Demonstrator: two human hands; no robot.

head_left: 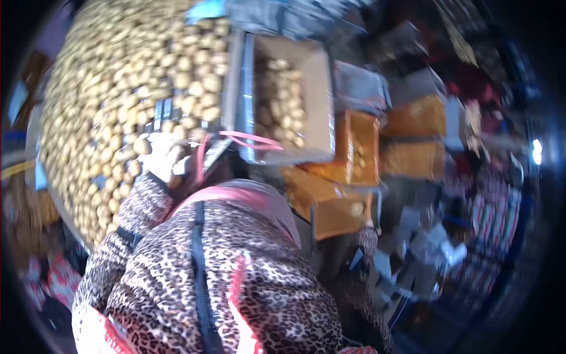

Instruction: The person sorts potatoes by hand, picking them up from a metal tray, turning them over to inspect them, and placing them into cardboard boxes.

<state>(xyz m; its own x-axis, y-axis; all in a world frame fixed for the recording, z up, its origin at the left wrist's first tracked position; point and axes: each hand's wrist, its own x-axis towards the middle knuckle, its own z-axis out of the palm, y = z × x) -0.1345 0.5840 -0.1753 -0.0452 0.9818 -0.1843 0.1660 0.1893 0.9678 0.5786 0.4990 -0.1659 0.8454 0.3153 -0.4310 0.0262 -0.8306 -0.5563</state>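
My left hand (166,158) is at the near edge of a wide table of potatoes (118,106). It looks bright white and is smeared by motion, so its fingers do not show clearly. A dark gadget with light bars (163,110) lies among the potatoes just beyond it. Off to the right, my right hand (369,220) is at the right-hand edge of an orange-brown box (339,215), its fingers on the rim. Pink straps (250,140) hang between my body and the table, blurred.
A lined cardboard box (321,88) partly filled with potatoes stands against the table's right side. Beyond it are more orange boxes (413,159), one with a few potatoes inside. Grey plastic (283,15) lies at the top. Patterned stacks (495,218) stand far right.
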